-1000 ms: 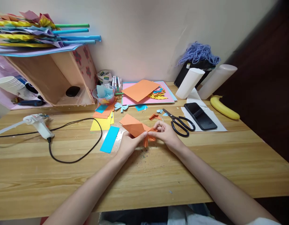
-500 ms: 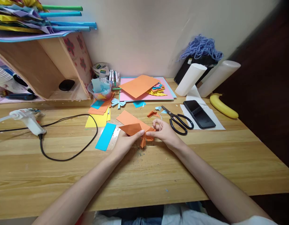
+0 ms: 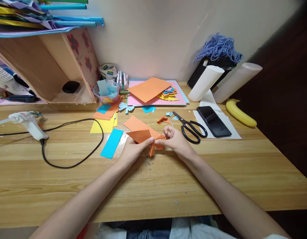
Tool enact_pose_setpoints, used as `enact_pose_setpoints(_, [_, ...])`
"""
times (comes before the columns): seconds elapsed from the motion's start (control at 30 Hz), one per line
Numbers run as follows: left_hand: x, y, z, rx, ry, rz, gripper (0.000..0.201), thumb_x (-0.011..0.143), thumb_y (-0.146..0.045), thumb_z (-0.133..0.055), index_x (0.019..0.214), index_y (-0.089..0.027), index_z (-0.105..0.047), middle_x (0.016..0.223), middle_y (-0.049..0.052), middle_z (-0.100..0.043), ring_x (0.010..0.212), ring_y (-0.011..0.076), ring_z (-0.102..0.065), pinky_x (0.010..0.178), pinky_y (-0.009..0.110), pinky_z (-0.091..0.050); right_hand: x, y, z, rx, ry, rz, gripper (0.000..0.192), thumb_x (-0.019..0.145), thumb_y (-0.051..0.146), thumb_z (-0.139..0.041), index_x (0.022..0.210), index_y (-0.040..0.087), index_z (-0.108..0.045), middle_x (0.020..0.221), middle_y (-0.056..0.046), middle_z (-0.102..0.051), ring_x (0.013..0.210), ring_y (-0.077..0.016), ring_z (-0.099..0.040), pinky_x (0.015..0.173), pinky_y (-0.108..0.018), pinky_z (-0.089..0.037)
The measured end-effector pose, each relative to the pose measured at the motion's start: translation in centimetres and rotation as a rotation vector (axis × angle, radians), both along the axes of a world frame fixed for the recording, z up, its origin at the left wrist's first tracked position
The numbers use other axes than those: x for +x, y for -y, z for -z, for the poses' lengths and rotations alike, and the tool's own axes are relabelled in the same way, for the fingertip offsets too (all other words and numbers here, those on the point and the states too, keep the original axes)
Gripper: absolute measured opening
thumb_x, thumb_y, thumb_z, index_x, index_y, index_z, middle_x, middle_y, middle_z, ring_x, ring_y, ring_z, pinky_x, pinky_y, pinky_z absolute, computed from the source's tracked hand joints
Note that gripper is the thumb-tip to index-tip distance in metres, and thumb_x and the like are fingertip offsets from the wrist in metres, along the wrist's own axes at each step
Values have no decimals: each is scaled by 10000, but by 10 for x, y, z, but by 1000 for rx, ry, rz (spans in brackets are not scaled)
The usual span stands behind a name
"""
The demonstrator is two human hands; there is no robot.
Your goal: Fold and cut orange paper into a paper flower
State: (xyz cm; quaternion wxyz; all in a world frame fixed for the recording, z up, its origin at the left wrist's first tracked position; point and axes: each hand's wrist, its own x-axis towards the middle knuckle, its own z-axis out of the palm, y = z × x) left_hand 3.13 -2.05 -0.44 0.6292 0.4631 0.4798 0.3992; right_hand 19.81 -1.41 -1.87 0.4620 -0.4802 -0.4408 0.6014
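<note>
Between my two hands is a folded piece of orange paper (image 3: 141, 135), with a wide flap on the left and narrow strips pointing down. My left hand (image 3: 135, 149) pinches it, thumb on top near its middle. On the other side, my right hand (image 3: 175, 142) grips it between thumb and fingers; the fingertips are partly hidden. Behind the held paper lies a flat orange strip (image 3: 135, 122). A blue paper rectangle (image 3: 112, 143) rests left of my left hand. Black-handled scissors (image 3: 192, 127) lie right of my right hand, beside orange scraps (image 3: 163, 120).
A white glue gun (image 3: 29, 124) with a looping black cord lies at left. Stacked coloured sheets (image 3: 150, 89), a plastic cup (image 3: 106, 93) and a blue paper bow (image 3: 125, 108) stand behind. A phone (image 3: 213, 121), banana (image 3: 240, 113) and white rolls (image 3: 205, 83) are right.
The camera view has shifted slightly. Both hands keep their pinch on the folded orange paper, with hardly any movement.
</note>
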Motion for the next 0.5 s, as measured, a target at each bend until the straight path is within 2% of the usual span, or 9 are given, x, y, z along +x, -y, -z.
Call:
enact_pose_setpoints(0.17, [-1, 0, -4, -35, -24, -4, 336, 653, -350, -728, 912, -148, -658, 988, 87, -699, 905, 228, -640, 737, 290, -506, -1, 1, -1, -42, -38, 13, 516, 472, 271, -831, 680, 207, -363, 567, 91, -552, 502, -68, -516, 524, -202, -418])
enact_pose_setpoints(0.3, [-2, 0, -5, -48, -72, -38, 355, 656, -361, -721, 912, -123, -656, 1010, 115, -691, 918, 248, -640, 764, 314, -505, 1, 2, -5, -104, -73, -68, 431, 538, 281, -802, 760, 201, -441, 725, 11, -681, 618, -111, -617, 605, -233, -462])
enact_pose_setpoints(0.4, [-1, 0, -6, -25, -72, -41, 346, 660, -345, -720, 919, -124, -656, 1015, 112, -691, 931, 245, -637, 766, 302, -502, 2, 2, -7, -124, -74, -92, 416, 559, 276, -792, 808, 201, -468, 748, -5, -699, 640, -124, -638, 624, -244, -473])
enact_pose_setpoints(0.5, [-1, 1, -4, -6, -16, -13, 347, 671, -348, -712, 940, -139, -650, 1017, 98, -691, 932, 238, -637, 751, 297, -504, 3, 2, -7, -108, -49, -63, 422, 556, 268, -795, 787, 202, -448, 690, 18, -684, 584, -106, -615, 585, -227, -459])
